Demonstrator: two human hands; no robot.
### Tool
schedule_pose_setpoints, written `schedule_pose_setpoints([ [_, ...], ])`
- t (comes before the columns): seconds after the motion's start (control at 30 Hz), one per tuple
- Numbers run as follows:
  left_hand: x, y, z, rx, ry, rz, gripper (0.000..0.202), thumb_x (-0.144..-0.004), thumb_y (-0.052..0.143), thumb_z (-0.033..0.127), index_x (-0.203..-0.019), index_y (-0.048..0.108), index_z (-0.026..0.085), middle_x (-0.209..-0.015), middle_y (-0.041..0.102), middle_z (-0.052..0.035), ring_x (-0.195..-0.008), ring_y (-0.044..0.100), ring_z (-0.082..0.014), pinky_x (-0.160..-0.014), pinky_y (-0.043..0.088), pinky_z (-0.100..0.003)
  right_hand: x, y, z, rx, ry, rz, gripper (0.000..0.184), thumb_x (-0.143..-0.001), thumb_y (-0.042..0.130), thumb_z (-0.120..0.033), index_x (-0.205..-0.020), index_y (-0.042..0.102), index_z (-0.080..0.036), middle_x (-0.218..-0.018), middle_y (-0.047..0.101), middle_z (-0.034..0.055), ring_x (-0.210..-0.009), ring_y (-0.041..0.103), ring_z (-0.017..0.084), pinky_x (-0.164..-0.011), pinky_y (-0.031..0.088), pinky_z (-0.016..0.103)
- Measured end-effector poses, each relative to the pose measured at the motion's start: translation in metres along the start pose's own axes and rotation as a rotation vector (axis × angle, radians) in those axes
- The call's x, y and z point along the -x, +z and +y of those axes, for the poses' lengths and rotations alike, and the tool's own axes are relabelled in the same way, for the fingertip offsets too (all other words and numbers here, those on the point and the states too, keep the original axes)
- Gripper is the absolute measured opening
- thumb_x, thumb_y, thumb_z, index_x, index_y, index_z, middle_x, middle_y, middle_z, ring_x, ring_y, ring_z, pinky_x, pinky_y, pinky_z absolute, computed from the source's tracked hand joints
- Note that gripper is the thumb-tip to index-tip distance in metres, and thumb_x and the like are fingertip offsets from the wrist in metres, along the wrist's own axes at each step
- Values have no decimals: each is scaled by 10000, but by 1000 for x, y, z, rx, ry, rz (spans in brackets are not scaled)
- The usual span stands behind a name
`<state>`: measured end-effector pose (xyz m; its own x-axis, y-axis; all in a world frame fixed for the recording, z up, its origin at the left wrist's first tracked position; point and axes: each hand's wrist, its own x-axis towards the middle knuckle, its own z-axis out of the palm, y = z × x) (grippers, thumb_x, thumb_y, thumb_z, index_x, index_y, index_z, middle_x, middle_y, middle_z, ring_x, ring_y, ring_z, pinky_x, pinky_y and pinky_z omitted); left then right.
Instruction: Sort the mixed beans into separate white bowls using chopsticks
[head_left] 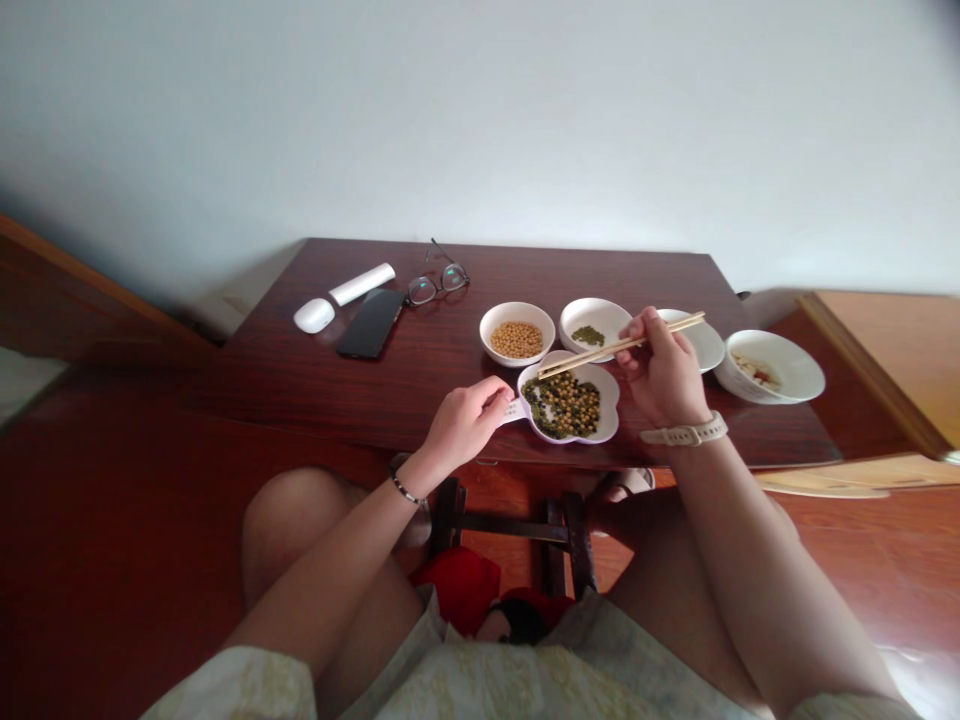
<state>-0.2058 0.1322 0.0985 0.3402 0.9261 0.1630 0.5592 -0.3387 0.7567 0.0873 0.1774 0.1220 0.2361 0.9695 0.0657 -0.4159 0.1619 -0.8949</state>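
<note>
While I watch this feed from afar, the right hand [664, 372] holds a pair of wooden chopsticks [622, 347] in a narrow, pen-like grip. Their tips point left and end at the left edge of a white scalloped dish [610, 417], and I cannot tell whether they pinch anything. The dish sits close to the near edge of a dark reddish wood table [525, 270], between the two hands, and holds mixed yellow and green beans [562, 406]. The left hand [465, 425] is loosely curled, with its fingertips [502, 396] at a small printed white tab [513, 410] on the dish's left side. From here, I cannot tell whether they grip it or merely touch it.

Just beyond the dish, a white bowl [517, 311] of soybeans [517, 339] stands beside a white bowl [596, 312] of green mung beans [589, 336]. To their right, a white plate [705, 345] lies partly behind the right hand, and a white bowl [795, 385] with food scraps sits farther right. At the far left of the table lie a black smartphone [371, 323], a white mouse [313, 315], a white tube [361, 284], and a pair of glasses [439, 283].
</note>
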Motion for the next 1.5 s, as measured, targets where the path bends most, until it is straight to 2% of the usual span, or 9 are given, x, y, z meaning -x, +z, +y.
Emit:
schedule_pose_setpoints([
  [0.2, 0, 0, 1, 7, 9, 2, 336, -1169, 529, 375, -1038, 780, 195, -929, 824, -35, -749, 684, -166, -693, 386, -283, -5, 9, -2, -117, -41, 77, 433, -924, 949, -481, -782, 646, -207, -777, 602, -46, -596, 578, 46, -512, 529, 122],
  [0.47, 0, 0, 0, 5, 3, -1, 331, -1167, 535, 375, -1034, 780, 198, -946, 832, -35, -761, 698, -168, -698, 398, -280, -12, 16, 2, -214, -57, 130, 424, -878, 979, -474, -828, 648, -215, -803, 608, -66, -570, 571, 23, -459, 481, 103],
  [0.57, 0, 0, -1, 7, 3, -1, 328, -1170, 535, 381, -1043, 779, 203, -948, 831, -34, -776, 709, -173, -709, 408, -281, -13, 15, 7, -164, -99, 149, 440, -870, 977, -511, -824, 649, -221, -799, 615, -64, -573, 585, 28, -482, 503, 115],
  [0.7, 0, 0, -1, 11, 8, -4, 328, -1174, 531, 384, -1046, 774, 205, -942, 823, -33, -803, 720, -178, -727, 420, -280, -11, 13, 15, 66, -174, 212, 482, -924, 886, -639, -810, 652, -233, -740, 627, -42, -588, 646, 73, -510, 535, 162],
  [0.87, 0, 0, 0, 10, 13, -5, 334, -1176, 528, 389, -1050, 776, 204, -954, 833, -38, -801, 724, -177, -723, 419, -279, -7, 12, 18, 225, -206, 228, 515, -966, 790, -723, -847, 670, -237, -723, 663, -12, -566, 664, 106, -471, 502, 201],
  [1.3, 1, -1, 0, -3, 8, -8, 349, -1176, 518, 388, -1057, 786, 199, -941, 829, -46, -768, 700, -174, -696, 404, -280, -9, 9, 15, 177, -157, 225, 492, -945, 836, -678, -810, 661, -238, -731, 636, -33, -580, 674, 85, -536, 560, 171],
  [1.5, 0, -1, 0, -3, 5, -9, 340, -1172, 528, 381, -1048, 783, 195, -928, 822, -35, -744, 681, -162, -689, 378, -286, -6, 5, 9, 139, -149, 224, 498, -924, 873, -663, -795, 659, -233, -735, 629, -39, -589, 662, 74, -514, 547, 143],
])
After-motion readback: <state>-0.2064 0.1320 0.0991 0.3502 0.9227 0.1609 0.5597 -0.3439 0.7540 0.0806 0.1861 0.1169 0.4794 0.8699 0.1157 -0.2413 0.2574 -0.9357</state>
